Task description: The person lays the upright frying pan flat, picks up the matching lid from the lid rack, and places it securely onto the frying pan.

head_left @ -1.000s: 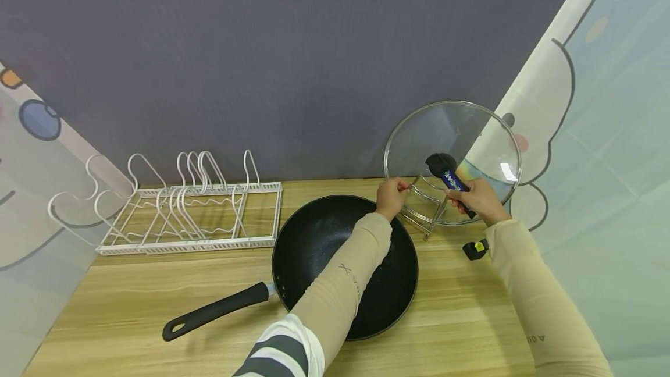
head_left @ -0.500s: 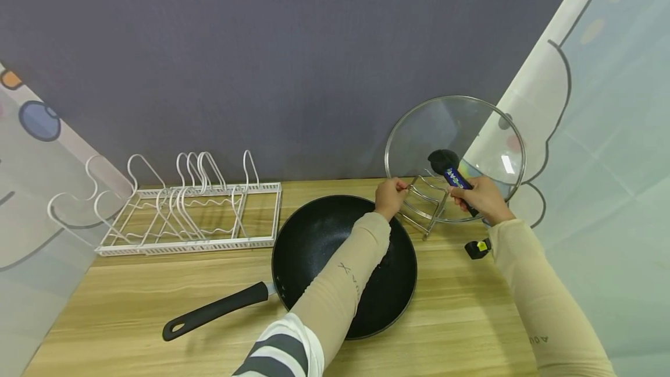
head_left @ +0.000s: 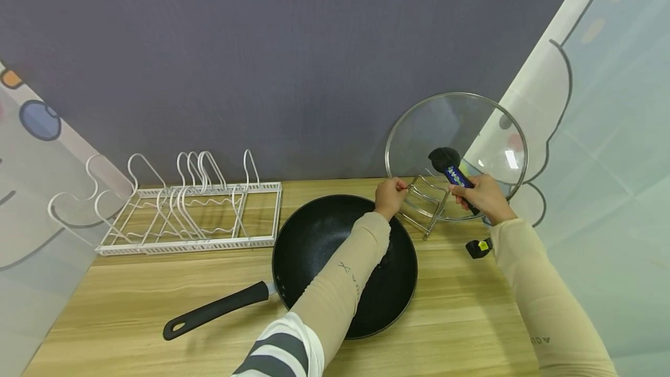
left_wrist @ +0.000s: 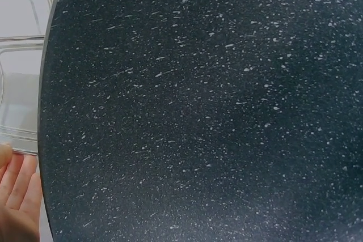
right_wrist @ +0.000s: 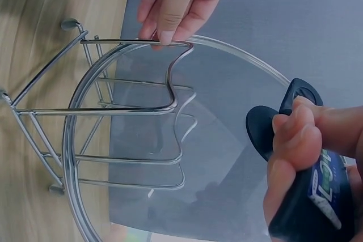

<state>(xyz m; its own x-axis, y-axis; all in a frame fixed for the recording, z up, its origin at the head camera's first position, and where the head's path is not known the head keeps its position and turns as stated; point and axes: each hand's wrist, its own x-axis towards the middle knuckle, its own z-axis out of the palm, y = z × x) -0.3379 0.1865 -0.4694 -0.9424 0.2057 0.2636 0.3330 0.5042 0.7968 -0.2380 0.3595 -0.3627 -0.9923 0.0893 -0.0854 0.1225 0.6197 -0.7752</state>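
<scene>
My left hand (head_left: 389, 198) pinches the upper bar of a small metal wire lid rack (right_wrist: 102, 111), left of the lid. With my right hand (head_left: 484, 196) I grip the black handle (head_left: 455, 174) of a large round glass lid (head_left: 460, 118) with a metal rim. The lid stands nearly upright, its lower rim among the rack's wires. In the right wrist view, the thumb and fingers of my right hand wrap round the handle with its blue label. A black frying pan (head_left: 319, 243) sits under my left forearm and fills most of the left wrist view.
A white wire rack (head_left: 209, 244) with several curved dividers stands at the back left. The pan's long handle (head_left: 220, 309) points to the front left over the wooden table (head_left: 450, 330). A grey wall (head_left: 314, 74) rises behind; a patterned sheet (head_left: 607, 202) hangs at right.
The lid has shifted slightly up and to the right, with my right hand moving along on its handle. My left hand keeps its place on the lid rack. The pan is still.
</scene>
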